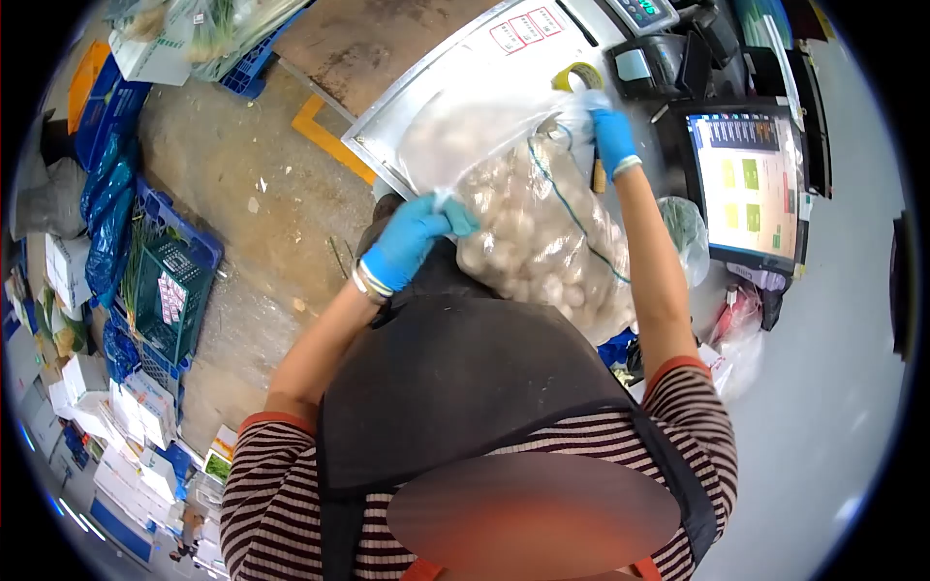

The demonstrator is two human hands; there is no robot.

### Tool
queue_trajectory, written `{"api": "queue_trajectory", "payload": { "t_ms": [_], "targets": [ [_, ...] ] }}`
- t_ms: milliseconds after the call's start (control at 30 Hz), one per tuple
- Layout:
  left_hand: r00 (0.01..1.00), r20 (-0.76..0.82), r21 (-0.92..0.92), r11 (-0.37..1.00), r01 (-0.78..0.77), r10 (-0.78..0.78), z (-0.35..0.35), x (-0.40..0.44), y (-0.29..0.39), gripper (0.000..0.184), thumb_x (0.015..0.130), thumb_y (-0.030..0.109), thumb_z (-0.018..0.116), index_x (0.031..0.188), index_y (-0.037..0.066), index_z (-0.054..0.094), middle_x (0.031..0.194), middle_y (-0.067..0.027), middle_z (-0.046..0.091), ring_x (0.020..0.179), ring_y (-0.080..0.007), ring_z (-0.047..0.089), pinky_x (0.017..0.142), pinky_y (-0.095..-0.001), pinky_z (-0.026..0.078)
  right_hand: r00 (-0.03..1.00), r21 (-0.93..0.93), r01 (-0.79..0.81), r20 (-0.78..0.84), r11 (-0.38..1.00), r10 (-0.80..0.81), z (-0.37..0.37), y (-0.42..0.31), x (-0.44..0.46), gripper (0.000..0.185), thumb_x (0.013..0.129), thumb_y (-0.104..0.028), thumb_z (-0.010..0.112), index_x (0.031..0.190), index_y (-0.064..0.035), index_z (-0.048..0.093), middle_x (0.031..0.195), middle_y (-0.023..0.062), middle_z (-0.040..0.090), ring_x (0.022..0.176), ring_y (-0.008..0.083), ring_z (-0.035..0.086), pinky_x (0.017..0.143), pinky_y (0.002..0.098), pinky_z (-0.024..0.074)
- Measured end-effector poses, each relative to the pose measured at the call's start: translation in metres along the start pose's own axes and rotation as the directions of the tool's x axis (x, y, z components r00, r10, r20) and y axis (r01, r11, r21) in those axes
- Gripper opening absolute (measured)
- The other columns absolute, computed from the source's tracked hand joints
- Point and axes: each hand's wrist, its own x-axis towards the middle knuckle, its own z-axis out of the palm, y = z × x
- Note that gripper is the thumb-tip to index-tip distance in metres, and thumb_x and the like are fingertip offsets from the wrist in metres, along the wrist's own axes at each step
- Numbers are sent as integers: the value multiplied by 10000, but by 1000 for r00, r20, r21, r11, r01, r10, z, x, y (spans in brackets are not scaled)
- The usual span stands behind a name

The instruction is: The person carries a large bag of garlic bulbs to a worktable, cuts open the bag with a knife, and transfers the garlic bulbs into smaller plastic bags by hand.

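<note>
Left hand [405, 242]: well left of the monitor [744, 184], gloved fingers pressed together, pinching a bunched part of the white film [465, 140]; a hard pull could tear it there.
White film: left of the monitor; blur makes it hard to tell whether it belongs to the bulb bag [528, 228].
Bulb bag: left of the monitor, bulging with pale bulbs; if its plastic splits, bulbs could spill. Apron and right forearm hide its lower edges; what bears its weight is unclear.
Tape roll [561, 81]: above and left of the monitor; a sideways sweep could knock it.
Right hand [612, 138]: just left of the monitor, pinching the film's far edge; fingertips are blurred.
Monitor: text too small to read.
</note>
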Motion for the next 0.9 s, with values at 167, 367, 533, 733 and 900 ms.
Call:
{"api": "queue_trajectory", "payload": {
  "t_ms": [167, 367, 533, 733, 900],
  "targets": [
    [988, 112, -301, 951, -73, 111, 14, -16, 44, 111, 819, 36, 515, 863, -19, 601, 771, -64, 595, 766, -168, 589, 900, -296, 445, 999, 124, 6, 35, 992, -10, 11, -34, -39, 381, 897, -418, 600, 808, -49, 630, 729, 38, 594, 640, 132, 569, 577, 285, 492],
    [999, 24, -289, 957, -14, 22, -7, 17, 28, 197, 865, 113, 524, 984, -21, 607, 927, -111, 643, 802, -171, 599, 830, -316, 468, 970, -288, 214, -47, 933, -237, 28, 22, -50, 607, 810, -263, 726, 1262, 61, 483, 1042, 136, 617, 893, 189, 606, 776, 307, 493],
    [1000, 0, -301, 954, 9, -9, -2, 16, 47, 240, 866, 121, 537, 1041, -27, 607, 927, -97, 646, 667, -115, 515, 763, -285, 466, 794, -744, 366, -64, 559, -605, 77, -11, -109, 652, 798, -353, 728, 1256, 52, 500, 1069, 194, 621, 927, 331, 621, 867, 394, 481],
    [1000, -6, -425, 905, 4, -7, -24, 22, 56, 299, 870, 137, 558, 1109, -37, 601, 994, -98, 657, 672, -111, 567, 754, -282, 498, 937, -213, 293, -129, 932, -324, 58, 20, -108, 231, 899, -203, 632, 1027, -14, 660, 897, 16, 646, 826, 127, 587, 764, 255, 456],
    [999, -13, -533, 846, 21, -33, -13, 23, 58, 338, 871, 123, 552, 1170, -33, 576, 1051, -107, 655, 825, -134, 609, 824, -268, 485, 991, 91, 44, -133, 995, -32, 18, 14, -144, 168, 949, -204, 554, 945, -55, 630, 769, -59, 512, 676, 71, 437, 593, 232, 363]
  ]
}}
